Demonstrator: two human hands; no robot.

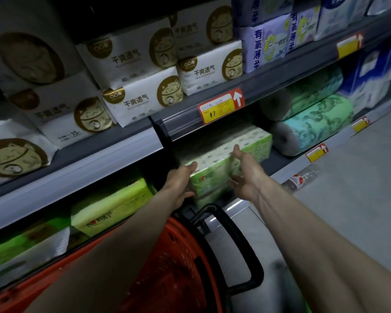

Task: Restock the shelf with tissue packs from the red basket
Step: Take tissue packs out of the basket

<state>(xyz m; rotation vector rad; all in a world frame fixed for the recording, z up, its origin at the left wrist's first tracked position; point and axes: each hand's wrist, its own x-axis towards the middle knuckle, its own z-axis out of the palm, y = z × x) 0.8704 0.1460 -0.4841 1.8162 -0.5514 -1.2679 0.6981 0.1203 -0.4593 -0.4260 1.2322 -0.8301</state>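
A green and white tissue pack [215,175] sits on the lower shelf [278,161], its near end sticking out over the front edge. My left hand [180,185] presses against its left side with the fingers curled around the corner. My right hand [244,175] lies flat against its right side, fingers spread. The red basket [178,263] with a black handle [239,245] stands below my arms; the part of its inside that shows holds no packs.
More green tissue packs [108,206] lie on the lower shelf to the left. White packs with gold cat logos [140,102] fill the shelf above. Green paper rolls [314,125] lie to the right. A plastic bottle [300,178] lies on the grey floor by the shelf base.
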